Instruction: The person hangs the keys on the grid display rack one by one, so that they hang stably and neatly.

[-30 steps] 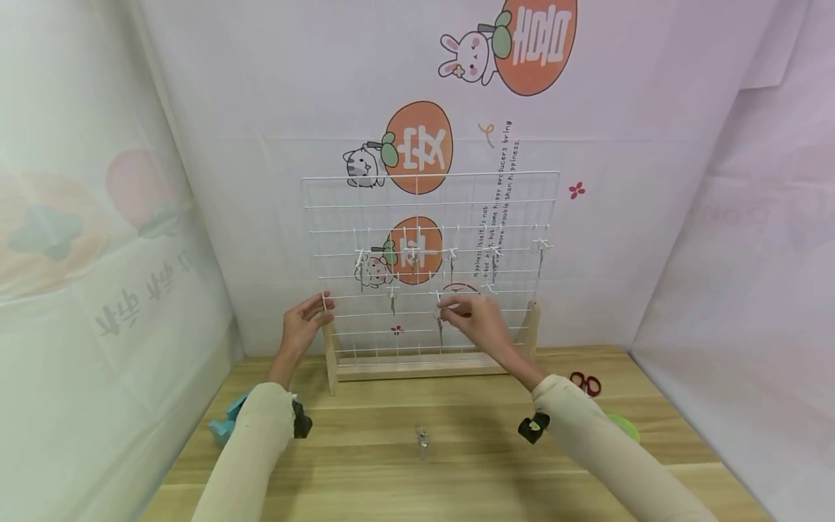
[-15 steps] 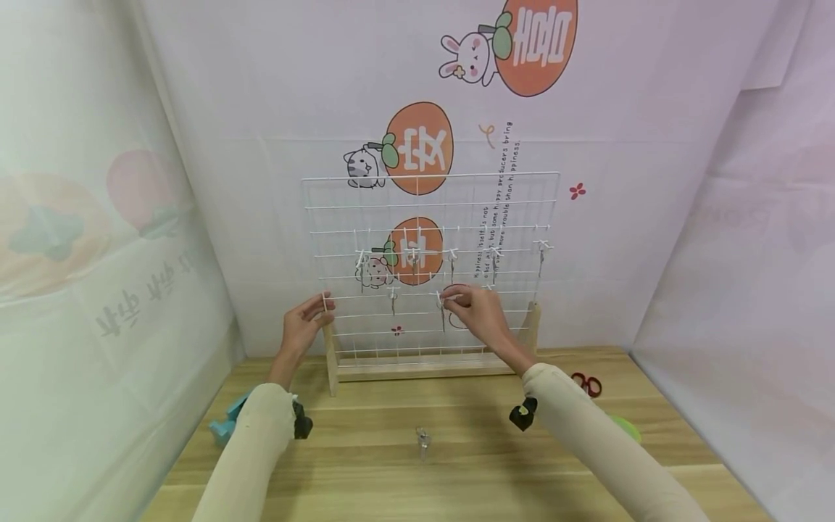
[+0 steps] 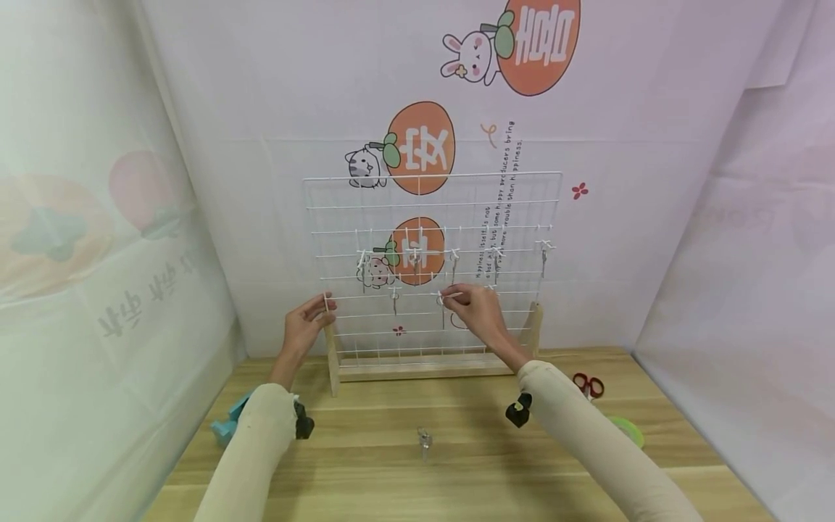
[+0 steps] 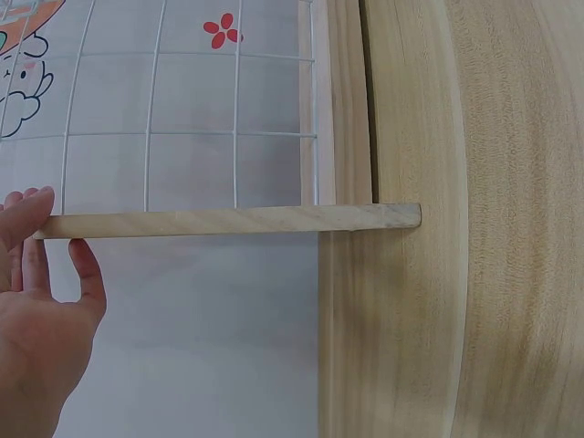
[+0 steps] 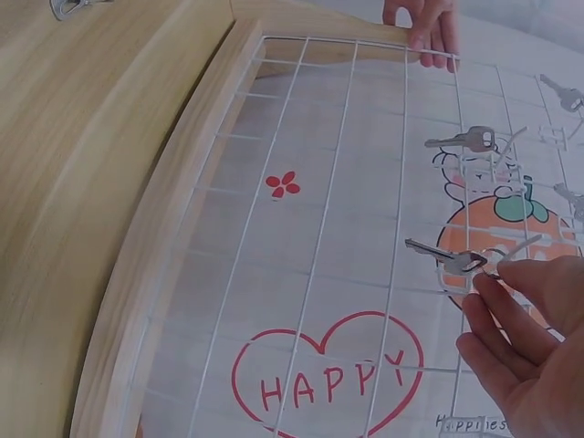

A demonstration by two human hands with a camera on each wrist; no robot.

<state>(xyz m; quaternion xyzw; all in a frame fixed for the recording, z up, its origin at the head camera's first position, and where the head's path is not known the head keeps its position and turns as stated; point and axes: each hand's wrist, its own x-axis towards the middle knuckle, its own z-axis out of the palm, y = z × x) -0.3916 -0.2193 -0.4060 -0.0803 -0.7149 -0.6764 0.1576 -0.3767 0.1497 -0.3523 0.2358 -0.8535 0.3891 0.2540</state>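
Observation:
A white wire grid (image 3: 365, 315) stands upright in a wooden stand (image 3: 417, 371), with keys hanging from several white hooks. My left hand (image 3: 303, 326) grips the upper end of the stand's left side post (image 4: 228, 222), thumb on one face and fingers on the other. At a lower hook near the grid's middle, my right hand (image 3: 478, 308) pinches the ring of a silver key (image 5: 447, 257). The key's blade points down, and its ring is right at the hook (image 5: 522, 246). Another hanging key (image 5: 465, 140) is one hook to the left.
A loose key with a ring (image 3: 425, 439) lies on the wooden table (image 3: 365, 464) in front of the stand. Red-handled scissors (image 3: 588, 386) and a green round object (image 3: 628, 431) are at the right. A blue object (image 3: 225, 428) sits by the left forearm.
My right hand has risen slightly, lifting the key up to the hook, then shifted very little. The left hand has stayed on the post.

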